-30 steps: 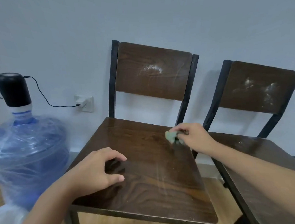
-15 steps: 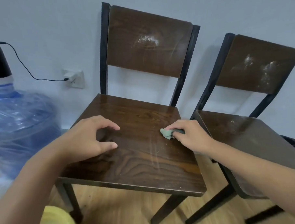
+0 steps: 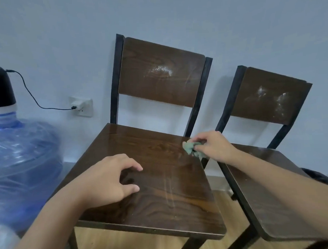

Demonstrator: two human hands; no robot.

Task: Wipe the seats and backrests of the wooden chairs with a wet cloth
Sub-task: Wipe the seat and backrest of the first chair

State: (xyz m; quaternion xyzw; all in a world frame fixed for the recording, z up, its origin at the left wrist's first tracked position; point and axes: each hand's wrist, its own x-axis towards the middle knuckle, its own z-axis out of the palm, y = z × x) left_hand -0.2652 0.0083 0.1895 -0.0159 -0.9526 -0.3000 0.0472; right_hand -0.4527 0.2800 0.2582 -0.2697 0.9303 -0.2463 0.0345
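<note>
Two dark wooden chairs with black metal frames stand against the wall. The left chair's seat shines wet, with a pale streak down its right side, and its backrest carries a white dusty patch. My right hand grips a small green cloth at the seat's back right edge. My left hand rests on the seat's front left with fingers curled and nothing in it. The right chair's backrest has white smears; my right forearm crosses its seat.
A large blue water bottle with a black pump top stands left of the chairs. Its cable runs to a wall socket. Wooden floor shows under the seats. A dark object sits at the far right edge.
My right hand has slid the cloth from the middle of the seat's right side back toward its rear right edge. The view has tilted up. My left hand stays on the seat.
</note>
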